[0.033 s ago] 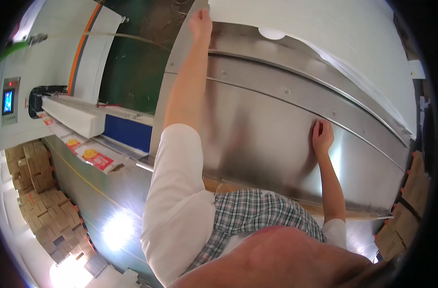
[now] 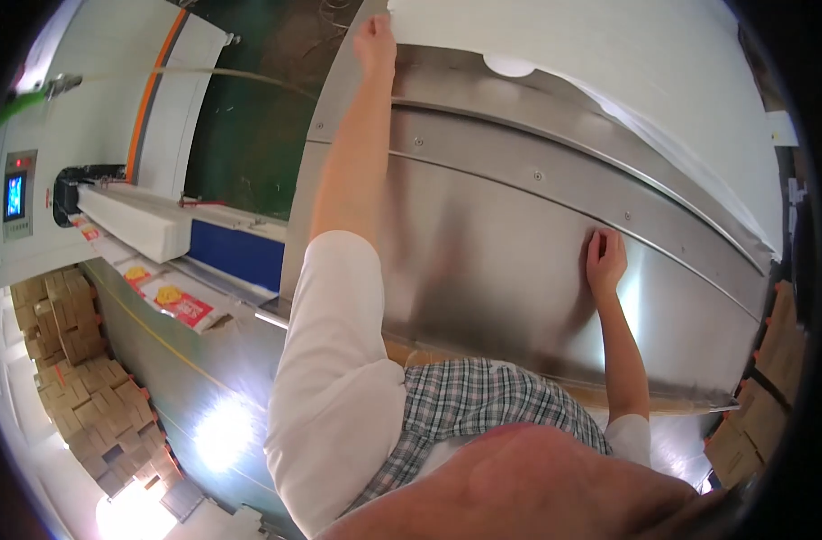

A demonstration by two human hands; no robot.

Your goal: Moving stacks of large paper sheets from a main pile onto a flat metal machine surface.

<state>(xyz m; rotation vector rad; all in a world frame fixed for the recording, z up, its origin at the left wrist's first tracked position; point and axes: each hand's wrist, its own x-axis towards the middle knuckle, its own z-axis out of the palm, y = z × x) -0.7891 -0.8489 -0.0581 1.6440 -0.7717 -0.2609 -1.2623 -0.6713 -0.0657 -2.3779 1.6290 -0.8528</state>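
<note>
At the top, my left hand is closed with curled fingers beside the corner of a large white sheet. Whatever it may grip there is too small to make out. Lower and to the right, my right hand rests on the brushed steel table. Its fingers are curled in, and nothing shows in them. The white sheet covers the far part of the table, along a raised steel lip. A rounded white flap hangs from the sheet's near edge.
Left of the table stands a white machine with a lit control screen. Red and white printed packaging lies along its outfeed, near a blue panel. Stacked brown cartons stand at the lower left, and more cartons at the right.
</note>
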